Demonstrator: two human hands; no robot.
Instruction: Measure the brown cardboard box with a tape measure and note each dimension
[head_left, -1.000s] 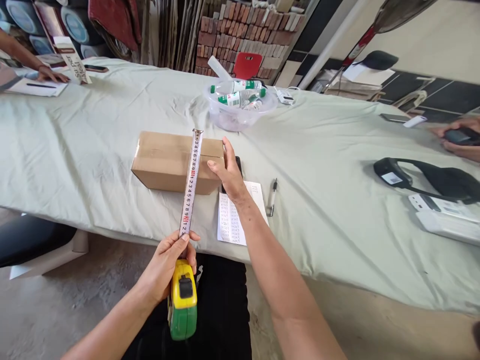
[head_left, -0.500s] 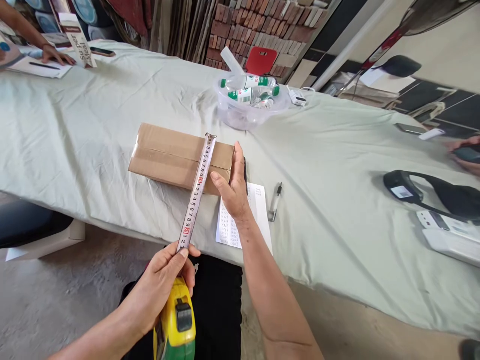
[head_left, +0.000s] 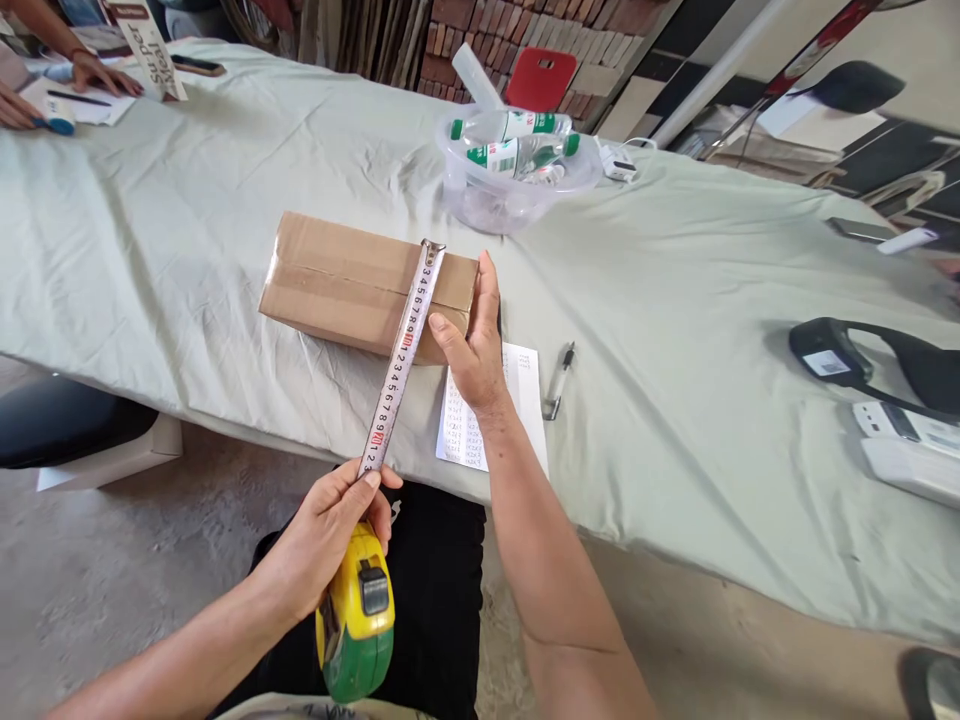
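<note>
A brown cardboard box (head_left: 337, 275) lies on the cloth-covered table. Across its top runs the extended blade of a tape measure (head_left: 358, 640), its metal hook at the box's far edge. My left hand (head_left: 337, 525) pinches the blade near the table's front edge, with the yellow and green case hanging just below. My right hand (head_left: 474, 350) is closed against the box's right end, thumb on the near side and fingers at the far side. Partly under my right wrist is a sheet of paper (head_left: 525, 400) with handwritten rows, and a pen (head_left: 560, 380) lies right of it.
Behind the box stands a clear plastic basin (head_left: 487, 200) holding several bottles. To the right are a black strapped headset (head_left: 825, 350) and a white device (head_left: 911, 455). Another person's hands (head_left: 97, 75) rest at far left, near a carton (head_left: 146, 45). A black stool (head_left: 67, 420) stands below.
The view has shifted, so the table's things sit higher in the picture. My hands, the blade and the box keep the same arrangement. The other person's second hand now shows, at a blue-and-white object.
</note>
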